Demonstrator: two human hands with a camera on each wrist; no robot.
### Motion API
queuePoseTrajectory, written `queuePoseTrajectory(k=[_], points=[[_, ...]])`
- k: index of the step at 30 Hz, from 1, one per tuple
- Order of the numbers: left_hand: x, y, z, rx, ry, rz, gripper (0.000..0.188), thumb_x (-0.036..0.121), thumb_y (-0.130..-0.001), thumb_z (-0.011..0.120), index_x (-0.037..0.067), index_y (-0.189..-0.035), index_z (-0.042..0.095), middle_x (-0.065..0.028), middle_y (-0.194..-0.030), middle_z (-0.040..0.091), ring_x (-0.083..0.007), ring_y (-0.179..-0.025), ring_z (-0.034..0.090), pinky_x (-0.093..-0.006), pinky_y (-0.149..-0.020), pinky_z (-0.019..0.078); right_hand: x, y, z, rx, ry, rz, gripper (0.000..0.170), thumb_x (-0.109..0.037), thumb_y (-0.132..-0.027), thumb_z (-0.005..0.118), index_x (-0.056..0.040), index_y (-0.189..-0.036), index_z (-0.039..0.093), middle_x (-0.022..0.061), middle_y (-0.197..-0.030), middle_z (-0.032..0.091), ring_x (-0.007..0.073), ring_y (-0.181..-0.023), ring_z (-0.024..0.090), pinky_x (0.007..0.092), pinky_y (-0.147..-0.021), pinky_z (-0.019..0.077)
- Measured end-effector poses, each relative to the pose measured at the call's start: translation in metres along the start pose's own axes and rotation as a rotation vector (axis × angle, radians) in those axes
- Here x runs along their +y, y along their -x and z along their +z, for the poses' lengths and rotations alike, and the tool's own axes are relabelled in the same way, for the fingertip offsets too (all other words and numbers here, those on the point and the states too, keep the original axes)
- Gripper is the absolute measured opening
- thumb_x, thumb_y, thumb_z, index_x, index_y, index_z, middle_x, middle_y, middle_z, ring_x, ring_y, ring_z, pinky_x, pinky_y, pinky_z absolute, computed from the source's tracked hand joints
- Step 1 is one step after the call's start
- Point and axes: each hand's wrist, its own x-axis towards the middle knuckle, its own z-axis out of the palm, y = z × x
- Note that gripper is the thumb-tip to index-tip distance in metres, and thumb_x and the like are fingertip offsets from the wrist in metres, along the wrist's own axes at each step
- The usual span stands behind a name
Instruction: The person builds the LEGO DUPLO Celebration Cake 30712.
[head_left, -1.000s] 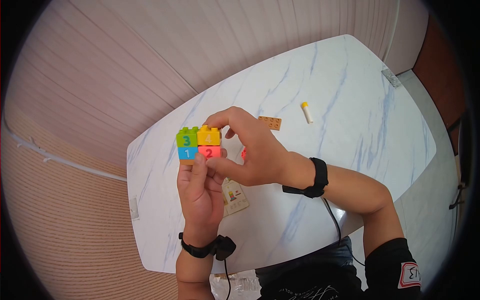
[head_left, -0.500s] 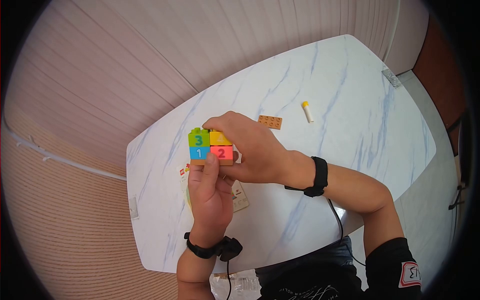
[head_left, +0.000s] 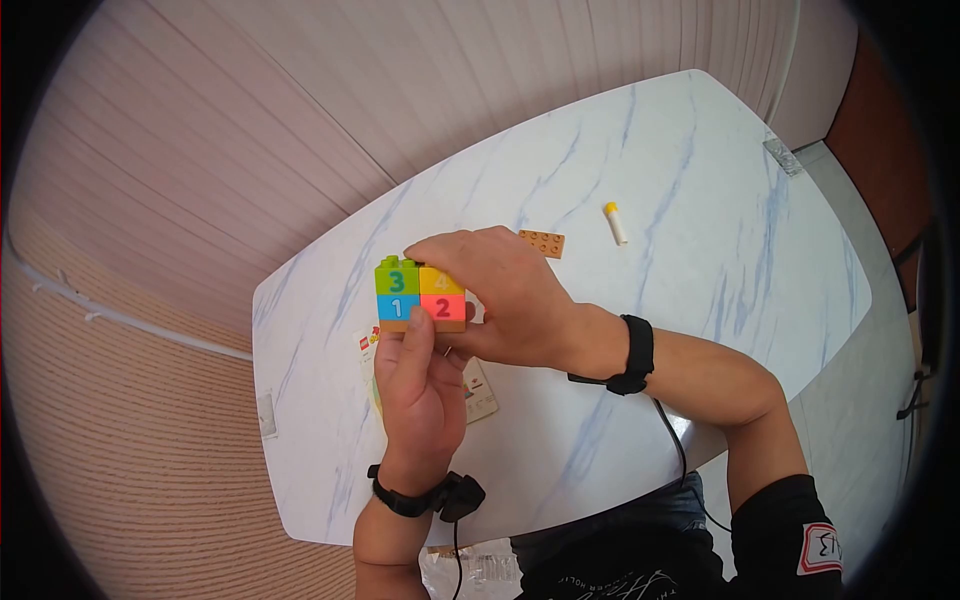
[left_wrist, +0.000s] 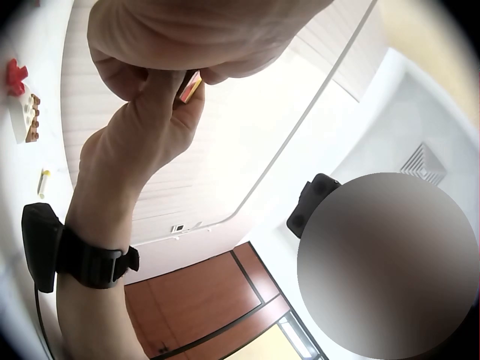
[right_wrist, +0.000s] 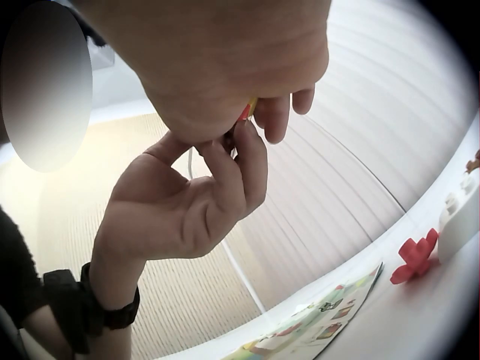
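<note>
A small stack of toy building bricks is held up over the table in the head view. A green brick marked 3 (head_left: 397,282) and a yellow brick marked 4 (head_left: 441,281) sit above a blue brick marked 1 (head_left: 396,306) and a coral brick marked 2 (head_left: 443,306), all on a tan base plate (head_left: 455,326). My left hand (head_left: 420,395) grips the stack from below, its thumb on the front. From the right, my right hand (head_left: 520,295) grasps it, fingers over the yellow brick. Both wrist views show mostly hands, with only a sliver of brick.
A second tan plate (head_left: 541,243) and a white tube with a yellow cap (head_left: 615,225) lie on the marbled table (head_left: 690,250). Beneath the hands lies a printed booklet (head_left: 483,395). A red flower piece (right_wrist: 415,256) is beside a white brick (right_wrist: 459,217).
Both hands brought the stack slightly to the right, uncovering part of the booklet. My right hand's fingers moved further over the yellow brick. The last half second shows little movement.
</note>
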Motion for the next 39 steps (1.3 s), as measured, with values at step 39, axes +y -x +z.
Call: queuePoseTrajectory(k=[39], points=[[-0.001,-0.005,0.004,0.077,0.051,-0.016,0.041,0.036,-0.107,0.041,0.003,-0.13,0.051,-0.0106,-0.116,0.066,-0.0172,-0.104,0.065,-0.0323,-0.08,0.0552,-0.002,-0.001,-0.01,-0.133,-0.048,-0.099,0.064,-0.039,-0.078,0.079,-0.0051,-0.127,0.056,0.0095,-0.103,0.063,0.029,-0.091,0.059,0.0401,-0.087,0.0421]])
